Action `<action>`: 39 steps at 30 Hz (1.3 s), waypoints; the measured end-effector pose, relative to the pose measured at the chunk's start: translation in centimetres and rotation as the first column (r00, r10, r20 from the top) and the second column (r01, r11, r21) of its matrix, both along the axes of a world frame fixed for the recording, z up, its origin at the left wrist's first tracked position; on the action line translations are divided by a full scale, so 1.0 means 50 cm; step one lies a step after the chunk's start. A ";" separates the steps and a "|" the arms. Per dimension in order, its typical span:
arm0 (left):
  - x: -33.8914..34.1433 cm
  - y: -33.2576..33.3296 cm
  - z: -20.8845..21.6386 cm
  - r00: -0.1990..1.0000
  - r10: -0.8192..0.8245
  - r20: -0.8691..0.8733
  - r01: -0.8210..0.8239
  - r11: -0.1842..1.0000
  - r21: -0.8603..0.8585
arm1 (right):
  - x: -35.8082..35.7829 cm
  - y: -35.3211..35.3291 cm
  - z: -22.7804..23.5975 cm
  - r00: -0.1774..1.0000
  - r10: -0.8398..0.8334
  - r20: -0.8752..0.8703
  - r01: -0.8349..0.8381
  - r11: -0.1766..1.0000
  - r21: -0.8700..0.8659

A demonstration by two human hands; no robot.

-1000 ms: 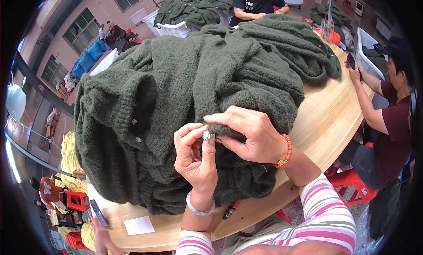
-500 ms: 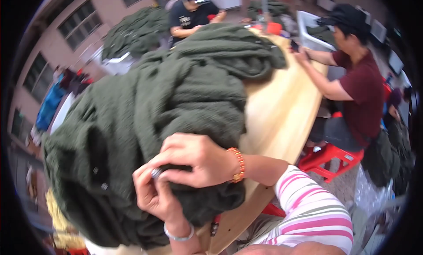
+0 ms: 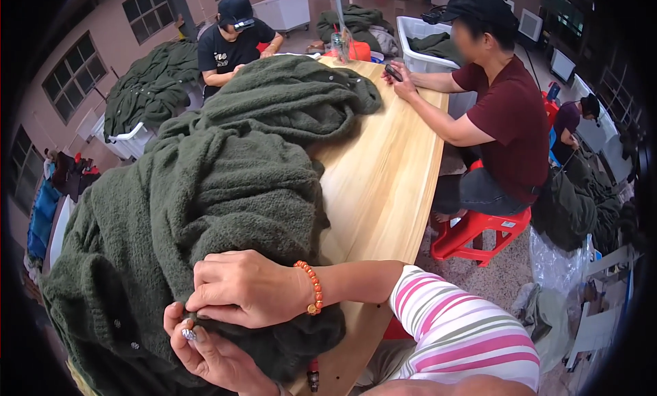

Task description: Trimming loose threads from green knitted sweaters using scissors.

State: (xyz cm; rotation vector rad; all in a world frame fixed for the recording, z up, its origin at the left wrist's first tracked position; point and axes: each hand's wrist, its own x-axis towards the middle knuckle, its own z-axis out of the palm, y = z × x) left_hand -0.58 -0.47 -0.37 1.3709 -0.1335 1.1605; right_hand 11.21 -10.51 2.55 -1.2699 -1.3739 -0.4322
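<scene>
A large heap of dark green fuzzy knit garments (image 3: 226, 211) covers the near left of the wooden table. At its near edge, my left hand (image 3: 222, 362) is turned palm up, with thumb and fingers pinched on a small shiny silver button (image 3: 189, 334). My right hand (image 3: 250, 290), wearing an orange beaded bracelet (image 3: 313, 286), lies palm down over the knit just above the left. Its fingertips are pressed together close to the left fingers; what they grip is hidden. Two small shiny buttons (image 3: 126, 334) show on the knit to the left of my hands.
Bare wood of the table (image 3: 376, 177) runs along the heap's right side. A seated person (image 3: 510, 108) on a red stool (image 3: 482, 235) holds a phone (image 3: 393, 73) at the right edge. Another person (image 3: 236, 43) works at the far end. White bins (image 3: 133, 141) hold more green garments.
The view has swung right, so the table and people sit further left. My hands have drawn slightly apart, and the left hand has turned its palm further up.
</scene>
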 end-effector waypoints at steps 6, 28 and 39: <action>0.004 0.009 -0.005 0.979 0.202 0.010 -0.193 0.919 0.344 | -0.011 0.002 -0.004 0.998 -0.060 0.012 0.061 0.997 -0.041; -0.039 0.069 0.031 0.839 0.545 -0.008 -0.515 0.797 0.316 | -0.024 -0.017 -0.011 0.952 -0.219 0.213 0.257 0.951 -0.171; 0.003 0.016 0.042 0.911 0.411 0.036 -0.379 0.867 -0.323 | -0.012 -0.025 0.001 0.998 0.001 0.060 0.005 0.997 -0.083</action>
